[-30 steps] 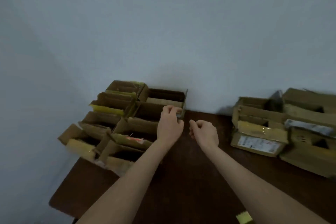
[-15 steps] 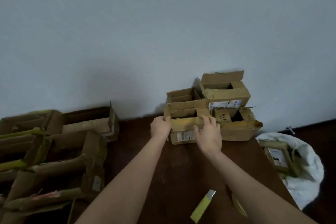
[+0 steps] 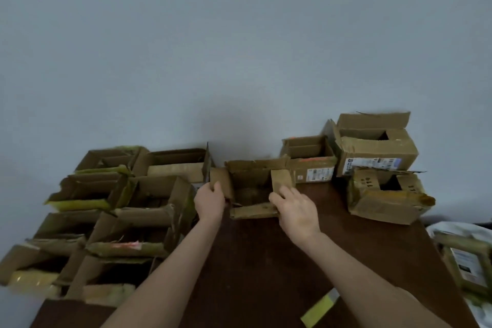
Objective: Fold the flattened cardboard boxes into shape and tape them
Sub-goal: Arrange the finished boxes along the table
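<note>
Head view: the left hand (image 3: pixel 210 201) grips the left side flap (image 3: pixel 221 181) of an open box (image 3: pixel 253 176), and the right hand (image 3: pixel 295 210) holds it at the foot of the right side flap (image 3: pixel 282 178), fingers curled onto the cardboard. This box stands on the dark table (image 3: pixel 266 261) near the wall, already squared up, with its top flaps spread and its inside showing. I see no tape roll in either hand.

Just to the left is a packed group of boxes (image 3: pixel 149 194), all standing open-topped, several with yellowish tape along their edges; these look finished or nearly so. To the right three more boxes (image 3: pixel 372 146) are stacked against the wall, shaped but ragged. Further right, off the table, another box lies in a white bag (image 3: pixel 466 266). A yellow strip (image 3: pixel 319 307) lies near the table's front edge. By my reading the job is well past halfway, with the held box still to be taped.
</note>
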Motion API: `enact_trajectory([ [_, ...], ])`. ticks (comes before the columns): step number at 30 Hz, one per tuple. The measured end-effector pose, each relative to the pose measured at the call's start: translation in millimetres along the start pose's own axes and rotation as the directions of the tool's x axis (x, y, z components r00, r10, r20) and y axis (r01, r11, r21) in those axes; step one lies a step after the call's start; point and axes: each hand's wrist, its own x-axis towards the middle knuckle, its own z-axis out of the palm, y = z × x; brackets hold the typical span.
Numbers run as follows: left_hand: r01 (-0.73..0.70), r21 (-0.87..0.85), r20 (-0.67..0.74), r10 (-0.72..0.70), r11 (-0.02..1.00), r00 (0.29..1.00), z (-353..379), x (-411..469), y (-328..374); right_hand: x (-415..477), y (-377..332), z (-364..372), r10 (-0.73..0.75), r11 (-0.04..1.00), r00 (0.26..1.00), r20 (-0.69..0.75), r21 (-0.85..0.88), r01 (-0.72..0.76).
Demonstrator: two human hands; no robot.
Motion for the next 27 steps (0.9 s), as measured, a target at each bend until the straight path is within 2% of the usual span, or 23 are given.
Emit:
enact_trajectory([
  [2,0.018,0.03,-0.019,-0.017,0.999,1.0,-9.8,3.0,-7.1,-5.9,-8.8,7.7,-0.043,0.995,0.987,0.158,0.091,0.029],
  [3,0.014,0.043,-0.027,-0.013,0.999,1.0,-13.1,4.4,-9.8,-6.6,-12.9,7.3,-0.013,0.986,0.966,0.257,0.165,-0.031],
  [4,0.01,0.056,-0.028,-0.009,0.998,1.0,-15.6,4.3,-11.3,-4.5,-16.6,5.5,0.073,0.96,0.946,0.314,0.234,-0.152],
  [6,-0.04,0.096,-0.012,0.042,0.995,0.999,-18.1,3.8,-11.8,8.3,-22.5,-1.4,0.29,0.842,0.879,0.377,0.336,-0.422],
  [10,-0.206,0.202,0.039,0.202,0.957,0.979,-17.1,-3.8,-8.4,39.0,-19.4,-4.3,0.568,0.697,0.702,0.429,0.203,-0.688],
  [12,-0.265,0.209,0.056,0.26,0.941,0.964,-16.6,-5.8,-7.1,50.1,-14.0,-5.4,0.639,0.614,0.614,0.463,0.174,-0.77],
  [14,-0.318,0.203,0.073,0.31,0.926,0.948,-14.3,-5.2,-6.5,57.4,-11.1,-5.6,0.679,0.564,0.556,0.479,0.144,-0.813],
  [18,-0.356,0.183,0.095,0.344,0.916,0.934,-10.8,-0.3,-0.4,71.6,-1.5,-6.4,0.711,0.608,0.533,0.458,-0.02,-0.793],
  [19,-0.362,0.189,0.105,0.348,0.913,0.932,-10.4,3.9,0.6,76.1,1.8,-7.5,0.699,0.617,0.538,0.471,-0.017,-0.787],
  [23,-0.358,0.235,0.154,0.329,0.904,0.932,-10.5,21.4,4.4,88.9,16.5,-12.1,0.615,0.63,0.646,0.453,0.21,-0.747],
  [24,-0.422,0.274,0.176,0.387,0.864,0.905,-11.2,25.7,3.0,88.5,18.3,-12.8,0.611,0.63,0.658,0.439,0.233,-0.741],
  [25,-0.527,0.323,0.218,0.48,0.786,0.85,-13.3,28.3,1.7,87.2,20.3,-11.1,0.622,0.616,0.657,0.427,0.252,-0.747],
  [27,-0.731,0.394,0.338,0.652,0.557,0.679,-18.6,28.2,0.1,82.8,24.6,-5.9,0.65,0.571,0.643,0.404,0.298,-0.765],
])
